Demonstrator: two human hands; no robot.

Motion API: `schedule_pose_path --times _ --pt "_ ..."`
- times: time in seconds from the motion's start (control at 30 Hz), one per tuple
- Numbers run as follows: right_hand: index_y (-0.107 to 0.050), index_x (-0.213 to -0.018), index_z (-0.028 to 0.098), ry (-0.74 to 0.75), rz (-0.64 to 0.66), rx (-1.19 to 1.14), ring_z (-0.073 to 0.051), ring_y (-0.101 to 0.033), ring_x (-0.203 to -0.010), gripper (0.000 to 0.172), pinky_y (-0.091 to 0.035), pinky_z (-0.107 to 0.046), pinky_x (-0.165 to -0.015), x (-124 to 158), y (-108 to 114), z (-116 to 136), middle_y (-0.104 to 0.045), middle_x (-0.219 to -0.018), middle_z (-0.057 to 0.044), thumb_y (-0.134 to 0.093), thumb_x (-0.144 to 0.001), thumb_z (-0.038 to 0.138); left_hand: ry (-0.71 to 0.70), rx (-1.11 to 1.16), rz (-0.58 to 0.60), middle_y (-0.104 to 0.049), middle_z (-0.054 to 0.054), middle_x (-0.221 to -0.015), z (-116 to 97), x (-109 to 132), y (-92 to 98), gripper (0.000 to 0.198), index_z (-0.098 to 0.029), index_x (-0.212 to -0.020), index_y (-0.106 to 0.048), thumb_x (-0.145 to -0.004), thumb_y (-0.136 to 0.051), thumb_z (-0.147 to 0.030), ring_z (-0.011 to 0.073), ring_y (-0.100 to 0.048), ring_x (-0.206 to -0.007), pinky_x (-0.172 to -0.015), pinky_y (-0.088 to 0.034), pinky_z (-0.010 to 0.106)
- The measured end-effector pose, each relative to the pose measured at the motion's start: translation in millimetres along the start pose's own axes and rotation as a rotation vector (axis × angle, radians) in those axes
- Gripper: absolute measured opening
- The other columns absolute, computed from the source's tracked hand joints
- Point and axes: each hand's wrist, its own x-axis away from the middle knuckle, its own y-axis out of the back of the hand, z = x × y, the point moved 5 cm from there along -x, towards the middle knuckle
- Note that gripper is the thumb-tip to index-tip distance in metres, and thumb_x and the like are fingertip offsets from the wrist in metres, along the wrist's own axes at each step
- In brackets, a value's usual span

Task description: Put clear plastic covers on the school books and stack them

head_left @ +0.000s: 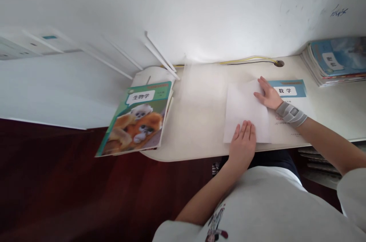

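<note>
Faces a white wall [200, 13] and, against it, a pale desk [200, 120]. Has a pile topped by a green book [140, 116] with monkeys on its cover at the left end, and a stack of books [334, 63] at the right, near the wall. Has a blue-and-white book [286, 88] on the desk close to the body, with white paper [243, 101] over its left part. Lays the left hand [243, 143] palm down on the paper's lower part, fingers straight, gripping nothing. Rests the right hand [268, 95] at its upper right, thumb spread from outstretched fingers, gripping nothing. Wears a grey wristband [291, 114] on the right wrist.
</note>
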Motion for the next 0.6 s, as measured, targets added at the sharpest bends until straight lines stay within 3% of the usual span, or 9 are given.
schedule_pose_path --times 0.3,0.6 --pt "-0.039 -0.136 0.003 0.108 0.05 0.107 -0.032 -0.024 -0.138 0.07 -0.025 -0.052 -0.111 2.5 -7.4 8.1 -0.034 -0.145 -0.02 -0.046 -0.081 0.046 -0.132 0.018 -0.152 -0.046 0.008 -0.14 -16.3 -5.5 17.3 0.039 -0.015 -0.128 -0.05 -0.091 -0.037 -0.011 0.0232 -0.036 -0.133 -0.111 -0.031 0.044" --pt "-0.039 -0.138 0.01 0.133 0.027 0.044 -0.028 -0.026 -0.138 0.067 -0.027 -0.051 -0.111 3.5 -6.0 6.2 -0.035 -0.146 -0.016 -0.039 -0.086 0.052 -0.138 0.032 -0.091 -0.057 0.011 -0.129 -5.7 2.6 4.9 0.039 -0.01 -0.123 -0.054 -0.09 -0.034 -0.007 0.0216 -0.044 -0.127 -0.106 -0.039 0.04"
